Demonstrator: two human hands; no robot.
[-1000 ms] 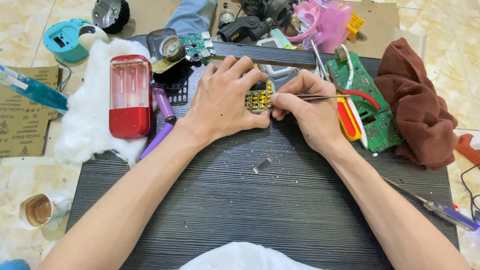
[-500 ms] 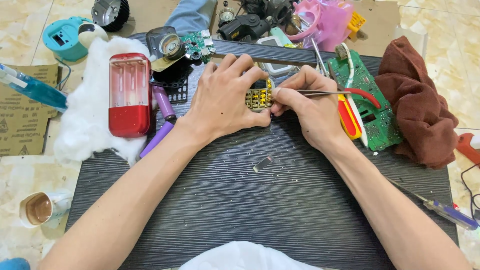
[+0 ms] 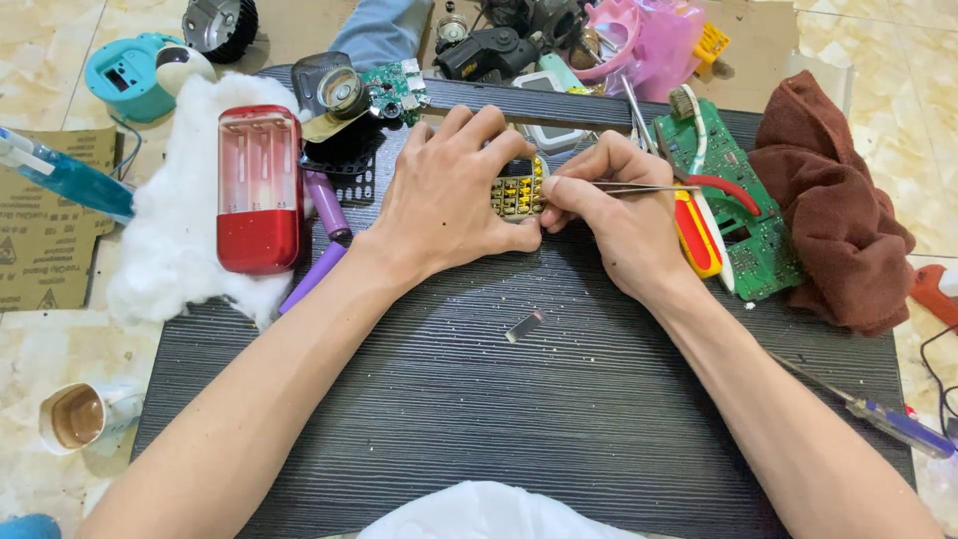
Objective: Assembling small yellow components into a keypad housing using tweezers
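Note:
My left hand (image 3: 449,195) rests on the dark ribbed board (image 3: 559,399) and pinches a small part with yellow studs (image 3: 517,197) between thumb and fingers. My right hand (image 3: 614,215) faces it from the right and grips thin metal tweezers (image 3: 639,188), their tips at the yellow-studded part and their shaft pointing right. Both forearms stretch back toward me across the board. A small grey metal strip (image 3: 524,325) lies loose on the board just below the hands.
Left of the hands lie a red and clear plastic case (image 3: 259,190) on white cotton wadding (image 3: 165,260) and purple cylindrical cells (image 3: 324,205). A green circuit board (image 3: 743,215), red-handled pliers (image 3: 699,235) and a brown cloth (image 3: 833,210) sit right. A blue screwdriver (image 3: 898,424) lies near right.
Both hands stay in place on the yellow-studded part; the tweezers have tilted slightly closer to level. Nothing else has moved.

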